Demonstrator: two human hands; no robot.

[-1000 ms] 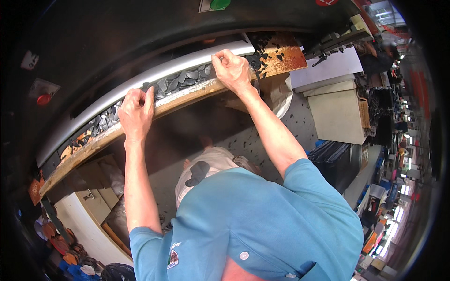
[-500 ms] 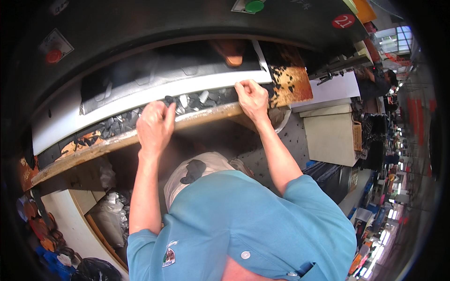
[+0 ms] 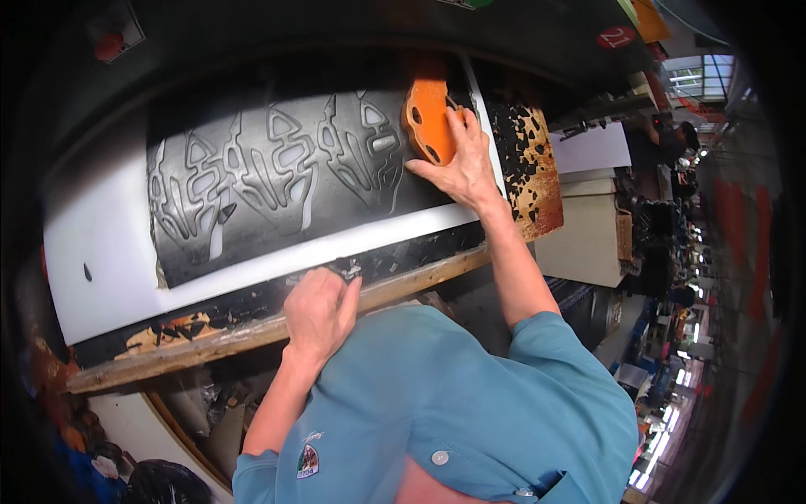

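Observation:
My right hand [image 3: 468, 168] grips the lower end of an orange cutting die [image 3: 430, 118], thumb on its left side and fingers at its right. The die has dark openings and rests over the right end of a black sheet [image 3: 252, 248]. To its left, several curved shapes with cut-outs run across the sheet. Under the sheet is a white board [image 3: 105, 239]. My left hand [image 3: 319, 309] is curled with the thumb apart, near the wooden front rail [image 3: 210, 341] and the scraps behind it. Its palm side is hidden, so I cannot tell whether it holds anything.
Dark machine housing [image 3: 319, 34] overhangs the back. Black scraps lie along the trough [image 3: 403, 254] behind the rail and on a worn tan board [image 3: 537, 189] at right. A cream cabinet [image 3: 579, 227] stands beyond. Another person [image 3: 676, 134] is at the far right.
The black sheet has come further into sight from under the machine, with its cut shapes showing. My right hand has moved from the board's front edge onto the orange die. My left hand is lower and further right.

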